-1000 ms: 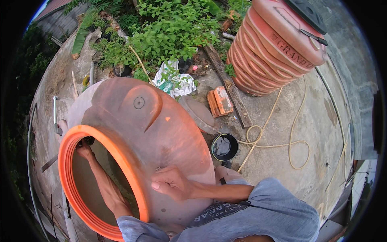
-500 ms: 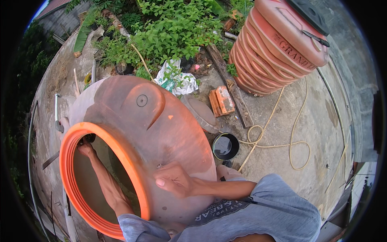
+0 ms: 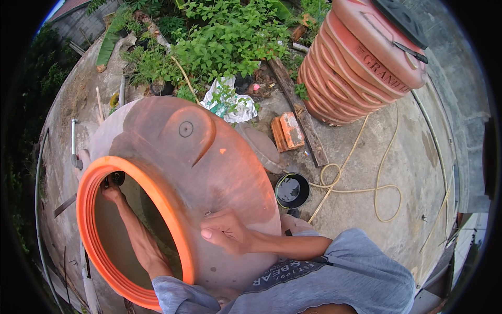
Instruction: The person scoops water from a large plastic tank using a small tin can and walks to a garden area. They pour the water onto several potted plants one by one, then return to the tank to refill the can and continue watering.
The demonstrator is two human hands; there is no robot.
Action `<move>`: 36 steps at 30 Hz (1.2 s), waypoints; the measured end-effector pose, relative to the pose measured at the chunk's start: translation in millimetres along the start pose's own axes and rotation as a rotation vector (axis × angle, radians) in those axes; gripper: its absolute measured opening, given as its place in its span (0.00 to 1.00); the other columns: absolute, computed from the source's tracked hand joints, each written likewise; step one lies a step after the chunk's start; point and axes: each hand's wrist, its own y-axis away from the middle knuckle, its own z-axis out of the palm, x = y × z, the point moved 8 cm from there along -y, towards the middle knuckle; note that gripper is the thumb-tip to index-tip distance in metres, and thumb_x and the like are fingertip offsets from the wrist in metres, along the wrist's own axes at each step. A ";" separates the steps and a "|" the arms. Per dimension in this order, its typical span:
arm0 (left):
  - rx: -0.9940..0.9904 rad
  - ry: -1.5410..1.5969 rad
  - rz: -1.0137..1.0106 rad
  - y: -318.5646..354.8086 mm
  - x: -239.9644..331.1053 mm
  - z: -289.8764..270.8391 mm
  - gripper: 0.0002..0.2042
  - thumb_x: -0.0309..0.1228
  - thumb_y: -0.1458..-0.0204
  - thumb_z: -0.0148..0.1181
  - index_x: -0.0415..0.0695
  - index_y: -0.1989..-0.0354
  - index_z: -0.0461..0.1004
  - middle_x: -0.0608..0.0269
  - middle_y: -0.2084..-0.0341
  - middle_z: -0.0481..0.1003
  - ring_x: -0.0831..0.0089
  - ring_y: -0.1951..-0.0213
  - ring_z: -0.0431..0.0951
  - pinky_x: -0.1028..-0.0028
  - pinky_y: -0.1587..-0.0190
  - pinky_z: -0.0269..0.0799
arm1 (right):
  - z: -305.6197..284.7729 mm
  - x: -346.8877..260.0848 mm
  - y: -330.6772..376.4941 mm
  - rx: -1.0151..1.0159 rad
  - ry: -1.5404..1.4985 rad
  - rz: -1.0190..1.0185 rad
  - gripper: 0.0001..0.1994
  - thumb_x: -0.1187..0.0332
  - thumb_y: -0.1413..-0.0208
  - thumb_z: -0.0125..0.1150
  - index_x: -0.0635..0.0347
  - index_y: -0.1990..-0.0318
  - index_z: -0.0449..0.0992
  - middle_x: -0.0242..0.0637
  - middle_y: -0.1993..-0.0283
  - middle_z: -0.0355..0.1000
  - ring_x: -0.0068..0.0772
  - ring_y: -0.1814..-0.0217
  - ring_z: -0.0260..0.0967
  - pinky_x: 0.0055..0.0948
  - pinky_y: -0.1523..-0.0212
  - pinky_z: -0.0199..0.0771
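Observation:
A large orange-brown water tank [image 3: 225,157] lies tilted before me, with a bright orange threaded rim [image 3: 83,209] around its round mouth. Through that mouth reaches my left arm, and my left hand [image 3: 111,192] is closed on a black rounded object [image 3: 118,178] at the inner wall. Shadow hides most of that object and my fingertips. On the tank's outer top lies my right hand [image 3: 226,231], closed with the thumb toward me. Whatever its curled fingers may hold is hidden; a tiny ring-like bit shows at the knuckles.
A black bucket [image 3: 292,190] holding some liquid stands right of the tank, beside a looped yellowish hose [image 3: 361,189]. Beyond are orange bricks [image 3: 287,131], a wooden plank [image 3: 298,110], a white sack [image 3: 238,106] and leafy plants [image 3: 225,42]. A ribbed reddish tank [image 3: 355,68] stands far right.
The view has shifted very slightly, and the tank sits a touch differently in it. Both hands stay where they were.

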 end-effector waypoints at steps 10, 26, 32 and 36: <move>0.011 0.119 -0.021 0.0 -10.5 5.2 0.19 0.31 0.49 0.70 0.35 0.50 0.79 0.53 0.56 0.81 0.64 0.57 0.79 0.65 0.51 0.73 | -1.7 1.2 -1.7 0.002 -0.037 -0.007 0.21 0.66 0.38 0.52 0.62 0.82 0.55 0.36 0.84 0.47 0.32 0.82 0.43 0.35 0.78 0.47; 0.022 0.134 -0.007 -11.6 -23.7 23.8 0.19 0.30 0.49 0.70 0.34 0.50 0.79 0.53 0.55 0.81 0.65 0.57 0.79 0.66 0.50 0.73 | 0.5 11.6 -3.7 -0.023 0.064 0.059 0.20 0.68 0.41 0.52 0.62 0.83 0.53 0.36 0.84 0.46 0.30 0.84 0.43 0.35 0.80 0.44; 0.023 0.129 -0.017 -9.7 -31.2 20.5 0.19 0.30 0.49 0.70 0.34 0.50 0.79 0.53 0.54 0.81 0.65 0.56 0.79 0.66 0.50 0.73 | -2.6 11.9 -6.4 0.004 0.000 0.008 0.20 0.69 0.42 0.52 0.61 0.83 0.52 0.35 0.84 0.46 0.30 0.83 0.43 0.35 0.80 0.44; 0.037 0.152 -0.020 -13.6 -43.0 13.6 0.19 0.30 0.49 0.70 0.34 0.49 0.78 0.53 0.54 0.81 0.65 0.56 0.79 0.66 0.49 0.73 | 2.8 -4.1 -3.2 -0.035 -0.033 -0.026 0.20 0.69 0.42 0.52 0.62 0.83 0.52 0.36 0.84 0.46 0.30 0.83 0.43 0.35 0.80 0.44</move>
